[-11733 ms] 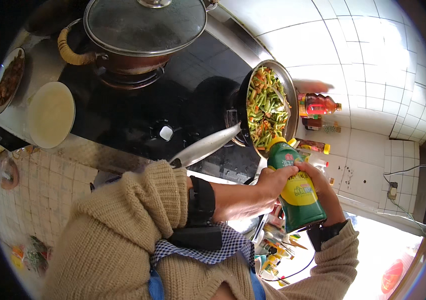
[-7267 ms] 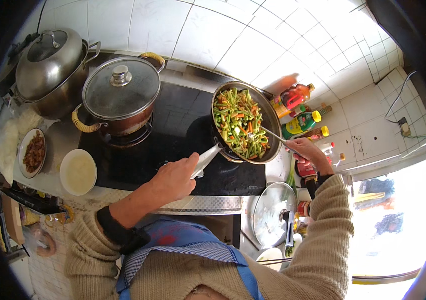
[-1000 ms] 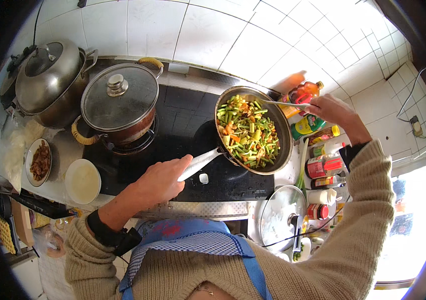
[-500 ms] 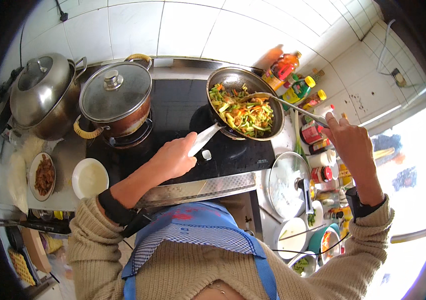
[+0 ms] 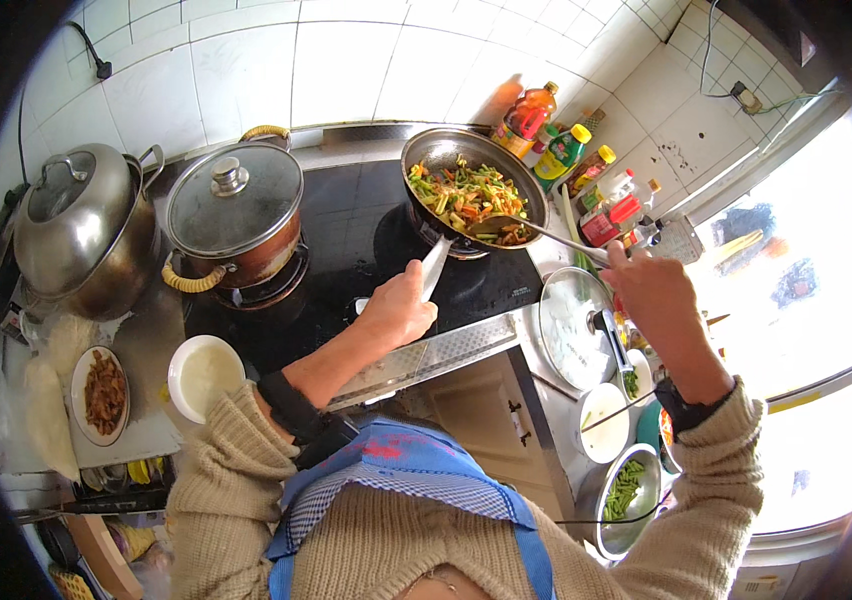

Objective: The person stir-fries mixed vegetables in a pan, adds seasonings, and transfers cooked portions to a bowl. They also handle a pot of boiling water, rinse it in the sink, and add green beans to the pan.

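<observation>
Vegetables (image 5: 456, 190), chopped green and orange, lie in the frying pan (image 5: 436, 147) on the black cooktop's (image 5: 341, 225) far right. The left hand (image 5: 401, 305) wraps the pan handle (image 5: 436, 268); the right hand (image 5: 651, 295) grips a metal spatula (image 5: 566, 241), which has shifted from the pan's far side to its near side, so the stirring now reaches there.

The spatula (image 5: 549, 234) has moved to the near side of the pan (image 5: 524, 185).

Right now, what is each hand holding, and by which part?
Left hand: the pan, by its handle. Right hand: the spatula, by its upper end.
</observation>
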A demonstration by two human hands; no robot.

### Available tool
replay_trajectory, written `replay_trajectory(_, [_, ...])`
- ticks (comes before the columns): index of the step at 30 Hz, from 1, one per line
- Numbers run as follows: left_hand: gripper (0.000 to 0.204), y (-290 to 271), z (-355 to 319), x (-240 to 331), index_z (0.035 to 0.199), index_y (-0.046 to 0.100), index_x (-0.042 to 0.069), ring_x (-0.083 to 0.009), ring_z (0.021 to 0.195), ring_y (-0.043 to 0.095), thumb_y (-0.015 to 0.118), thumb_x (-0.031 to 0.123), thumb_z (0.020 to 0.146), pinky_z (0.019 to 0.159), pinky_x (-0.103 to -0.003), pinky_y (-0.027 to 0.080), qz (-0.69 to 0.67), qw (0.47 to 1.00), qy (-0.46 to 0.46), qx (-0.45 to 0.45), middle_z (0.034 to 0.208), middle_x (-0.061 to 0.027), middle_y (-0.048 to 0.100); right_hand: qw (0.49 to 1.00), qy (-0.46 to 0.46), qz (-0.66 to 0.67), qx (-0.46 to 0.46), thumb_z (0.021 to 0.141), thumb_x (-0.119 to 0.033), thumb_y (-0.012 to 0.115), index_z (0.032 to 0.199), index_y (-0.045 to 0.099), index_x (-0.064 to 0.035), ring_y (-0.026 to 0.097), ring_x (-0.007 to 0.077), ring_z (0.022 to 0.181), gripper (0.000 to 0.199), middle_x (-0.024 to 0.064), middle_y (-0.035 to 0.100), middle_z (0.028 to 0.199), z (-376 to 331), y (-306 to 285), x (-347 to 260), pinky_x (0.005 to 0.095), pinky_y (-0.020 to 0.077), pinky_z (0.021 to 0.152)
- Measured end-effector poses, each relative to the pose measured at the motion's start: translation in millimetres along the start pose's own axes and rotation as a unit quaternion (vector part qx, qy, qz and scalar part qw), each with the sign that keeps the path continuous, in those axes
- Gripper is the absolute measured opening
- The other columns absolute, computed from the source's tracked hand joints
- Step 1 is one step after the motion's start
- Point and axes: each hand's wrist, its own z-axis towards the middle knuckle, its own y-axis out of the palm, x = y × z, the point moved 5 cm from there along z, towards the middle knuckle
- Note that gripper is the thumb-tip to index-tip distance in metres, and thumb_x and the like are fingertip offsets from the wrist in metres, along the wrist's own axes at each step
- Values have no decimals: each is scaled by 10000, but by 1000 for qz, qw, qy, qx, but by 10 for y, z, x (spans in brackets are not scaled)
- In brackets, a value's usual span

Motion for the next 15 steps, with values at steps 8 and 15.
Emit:
replay_trajectory(8, [320, -40, -64, 1, 1029, 410, -55, -500, 988, 563, 557, 74, 776, 861, -525, 454, -13, 1000, 14, 10, 1020, -334, 589, 994, 60, 76, 52, 895, -354, 596, 914, 560, -78, 691, 259, 669, 279, 98, 655, 718, 344, 451, -420, 365, 548, 563])
replay_trajectory(15, [387, -30, -40, -27, 1082, 419, -54, -481, 991, 573, 569, 117, 768, 847, -507, 449, 6, 1000, 7, 27, 1038, -337, 583, 986, 64, 150, 29, 919, -406, 535, 960, 588, -81, 687, 319, 760, 332, 126, 685, 810, 611, 727, -234, 448, 540, 655])
